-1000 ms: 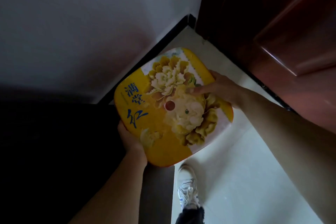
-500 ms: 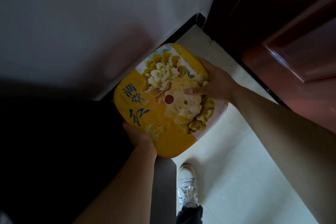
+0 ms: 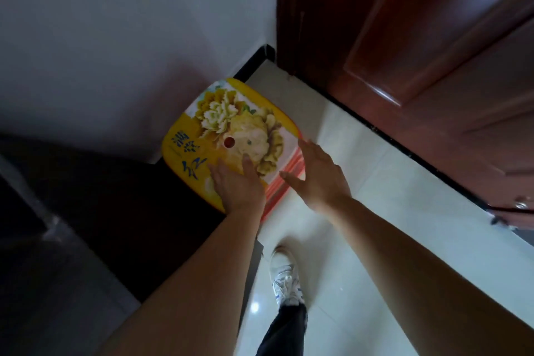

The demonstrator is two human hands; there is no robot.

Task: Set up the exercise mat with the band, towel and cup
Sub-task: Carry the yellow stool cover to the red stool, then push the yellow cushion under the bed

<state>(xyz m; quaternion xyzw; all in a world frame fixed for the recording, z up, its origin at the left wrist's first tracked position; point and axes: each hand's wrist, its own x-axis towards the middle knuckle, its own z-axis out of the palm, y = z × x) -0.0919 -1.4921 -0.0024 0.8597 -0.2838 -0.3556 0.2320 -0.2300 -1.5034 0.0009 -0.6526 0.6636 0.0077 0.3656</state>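
Left hand (image 3: 238, 185) lay flat, fingers spread, on the yellow flowered stool (image 3: 228, 136) in the corner; right hand (image 3: 316, 179) hovered just beside, fingers wide, holding nothing.

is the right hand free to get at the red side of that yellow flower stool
Probably yes. The right hand hangs open just beside the stool, nothing lies between it and the red side; the left hand rests flat on the top.

Stool (image 3: 199, 139) in the corner between wall (image 3: 115, 37) and door (image 3: 433, 52); shoe (image 3: 284, 277) on floor (image 3: 375, 211) nearer.
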